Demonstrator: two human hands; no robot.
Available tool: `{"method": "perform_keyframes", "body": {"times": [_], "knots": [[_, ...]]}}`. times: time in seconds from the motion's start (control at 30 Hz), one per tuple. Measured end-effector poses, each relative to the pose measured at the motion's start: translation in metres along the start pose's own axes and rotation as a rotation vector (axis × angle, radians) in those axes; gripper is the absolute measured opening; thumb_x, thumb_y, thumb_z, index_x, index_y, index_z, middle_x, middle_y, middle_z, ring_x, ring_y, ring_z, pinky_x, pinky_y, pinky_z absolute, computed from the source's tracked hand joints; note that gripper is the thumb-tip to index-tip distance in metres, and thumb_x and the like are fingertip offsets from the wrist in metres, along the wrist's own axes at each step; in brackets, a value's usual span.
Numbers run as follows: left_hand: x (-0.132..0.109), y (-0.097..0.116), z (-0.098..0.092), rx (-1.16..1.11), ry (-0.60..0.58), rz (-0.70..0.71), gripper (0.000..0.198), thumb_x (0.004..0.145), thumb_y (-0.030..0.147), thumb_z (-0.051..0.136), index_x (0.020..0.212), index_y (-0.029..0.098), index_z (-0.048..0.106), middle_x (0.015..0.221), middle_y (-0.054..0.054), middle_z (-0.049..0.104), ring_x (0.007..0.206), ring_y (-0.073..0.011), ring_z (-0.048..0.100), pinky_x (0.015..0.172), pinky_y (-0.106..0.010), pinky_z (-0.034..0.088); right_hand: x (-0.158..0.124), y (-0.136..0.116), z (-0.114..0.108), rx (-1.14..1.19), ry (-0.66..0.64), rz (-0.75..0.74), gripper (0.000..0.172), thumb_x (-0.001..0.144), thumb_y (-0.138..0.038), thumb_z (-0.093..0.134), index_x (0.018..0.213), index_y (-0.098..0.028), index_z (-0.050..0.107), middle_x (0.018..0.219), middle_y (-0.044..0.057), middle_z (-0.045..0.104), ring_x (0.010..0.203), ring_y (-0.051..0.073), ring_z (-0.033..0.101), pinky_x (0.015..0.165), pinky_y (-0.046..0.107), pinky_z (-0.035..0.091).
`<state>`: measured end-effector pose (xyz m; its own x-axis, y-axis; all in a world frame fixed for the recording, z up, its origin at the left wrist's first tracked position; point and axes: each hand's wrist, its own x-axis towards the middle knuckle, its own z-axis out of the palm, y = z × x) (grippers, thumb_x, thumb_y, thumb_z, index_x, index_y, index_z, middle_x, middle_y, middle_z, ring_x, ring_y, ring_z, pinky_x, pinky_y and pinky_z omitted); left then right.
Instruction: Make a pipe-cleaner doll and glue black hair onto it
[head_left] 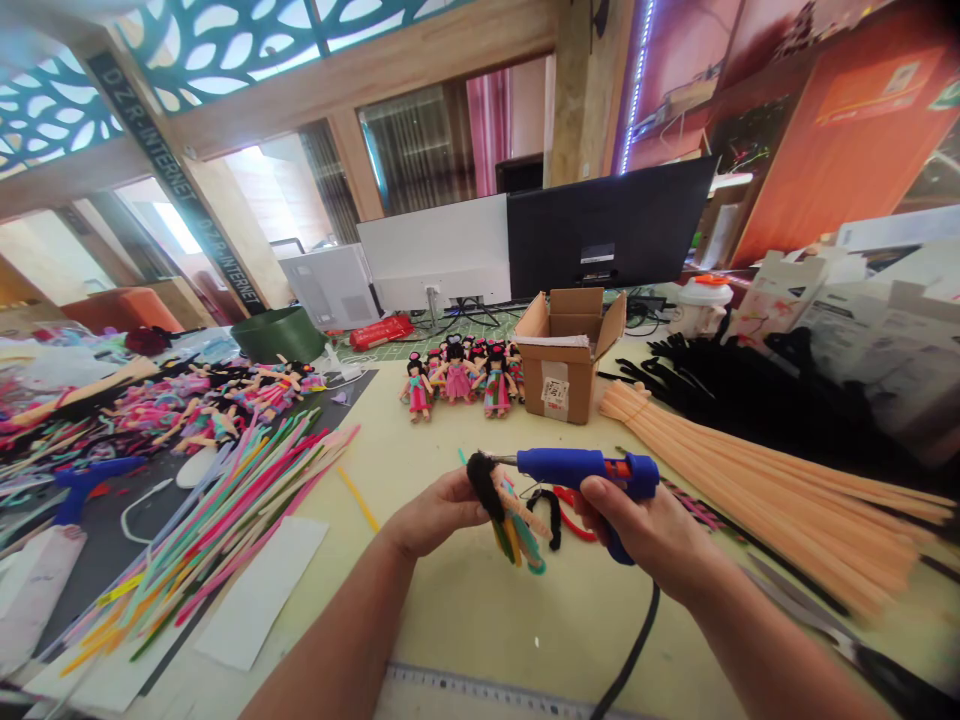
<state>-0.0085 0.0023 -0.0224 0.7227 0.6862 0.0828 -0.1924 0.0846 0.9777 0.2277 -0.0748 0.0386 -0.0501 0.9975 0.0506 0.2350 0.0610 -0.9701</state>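
Note:
My left hand (439, 513) is closed on a small pipe-cleaner doll (516, 525) with black hair and a green, yellow and peach body. The doll is held tilted over the table. My right hand (637, 525) grips a blue glue gun (562, 466) by its handle. Its metal nozzle meets the black hair at the top of the doll, though I cannot tell whether it touches. A black cord (636, 650) runs down from the gun. Just behind the doll lie a curled black pipe cleaner (553, 515) and a red loop (576, 520).
Finished dolls (457, 375) stand beside an open cardboard box (555, 375). Peach pipe cleaners (750, 470) and black ones (720, 385) lie right, near scissors (817, 625). Coloured pipe cleaners (247, 500), white paper (262, 590) and another blue glue gun (79, 487) are left. A ruler (465, 692) lies in front.

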Motion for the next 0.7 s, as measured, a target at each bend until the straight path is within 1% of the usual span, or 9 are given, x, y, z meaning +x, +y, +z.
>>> {"method": "perform_keyframes", "body": {"times": [0.3, 0.5, 0.7], "knots": [[0.0011, -0.0025, -0.0006, -0.014, -0.001, 0.032, 0.034, 0.078, 0.025, 0.071, 0.111, 0.019, 0.064, 0.107, -0.008, 0.065, 0.101, -0.0233, 0.06, 0.093, -0.037, 0.042, 0.0007, 0.0043, 0.0004, -0.022, 0.01, -0.008, 0.057, 0.074, -0.072, 0.053, 0.057, -0.018, 0.053, 0.046, -0.001, 0.049, 0.042, 0.01, 0.043, 0.04, 0.023, 0.032], [0.001, -0.0035, -0.001, -0.032, 0.023, 0.026, 0.03, 0.078, 0.023, 0.071, 0.107, 0.02, 0.066, 0.107, -0.007, 0.066, 0.102, -0.0228, 0.059, 0.095, -0.038, 0.041, 0.0001, 0.007, 0.0015, -0.062, 0.023, -0.021, 0.054, 0.077, -0.068, 0.052, 0.054, -0.019, 0.049, 0.046, -0.001, 0.047, 0.042, 0.01, 0.041, 0.041, 0.024, 0.03], [0.0011, -0.0049, -0.0019, -0.031, 0.035, 0.026, 0.031, 0.078, 0.021, 0.071, 0.108, 0.02, 0.066, 0.107, -0.007, 0.067, 0.103, -0.0235, 0.06, 0.095, -0.04, 0.041, -0.0014, 0.0025, 0.0034, -0.081, 0.032, -0.04, 0.049, 0.079, -0.062, 0.053, 0.053, -0.021, 0.048, 0.045, -0.002, 0.046, 0.041, 0.01, 0.04, 0.039, 0.024, 0.029]]}}
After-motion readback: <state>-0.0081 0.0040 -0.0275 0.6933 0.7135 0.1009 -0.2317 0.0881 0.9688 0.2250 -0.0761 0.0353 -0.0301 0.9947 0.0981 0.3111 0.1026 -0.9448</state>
